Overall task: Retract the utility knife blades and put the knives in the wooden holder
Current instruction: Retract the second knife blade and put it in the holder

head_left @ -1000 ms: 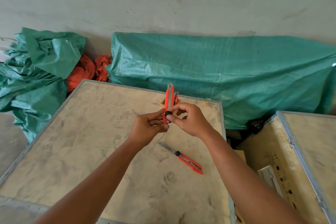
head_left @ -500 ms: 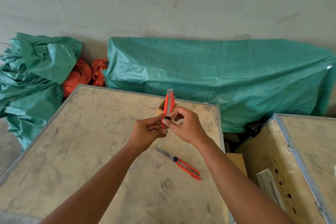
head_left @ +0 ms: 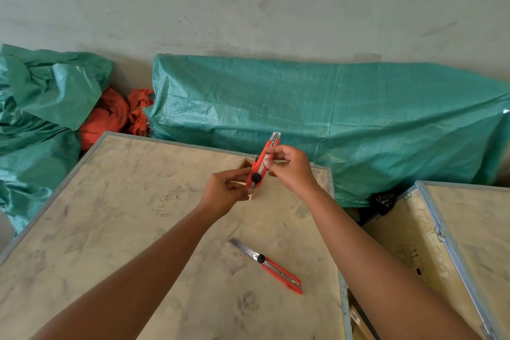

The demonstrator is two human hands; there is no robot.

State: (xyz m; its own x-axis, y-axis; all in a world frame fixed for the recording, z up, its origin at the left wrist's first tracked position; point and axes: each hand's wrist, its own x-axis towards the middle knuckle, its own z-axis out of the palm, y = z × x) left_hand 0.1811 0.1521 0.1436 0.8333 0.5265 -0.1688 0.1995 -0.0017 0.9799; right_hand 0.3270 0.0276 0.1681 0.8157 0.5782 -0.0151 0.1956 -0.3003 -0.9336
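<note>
I hold a red utility knife [head_left: 261, 165] upright above the crate top, its metal tip pointing up and its black slider knob low on the handle. My left hand [head_left: 227, 192] pinches the bottom end; my right hand [head_left: 292, 170] grips the upper part. Right behind the knife stands the small wooden holder [head_left: 245, 164], mostly hidden by my hands. A second red utility knife [head_left: 271, 269] lies flat on the crate nearer to me, with its silver blade extended toward the upper left.
The work surface is a plywood crate lid with a metal rim [head_left: 342, 298]. A second open crate [head_left: 430, 243] stands to the right. Green tarpaulin bundles [head_left: 317, 119] and orange cloth [head_left: 110, 116] lie against the wall behind.
My right hand has slid from the slider knob up the knife's body. The held knife has tilted slightly right and sits closer to the holder.
</note>
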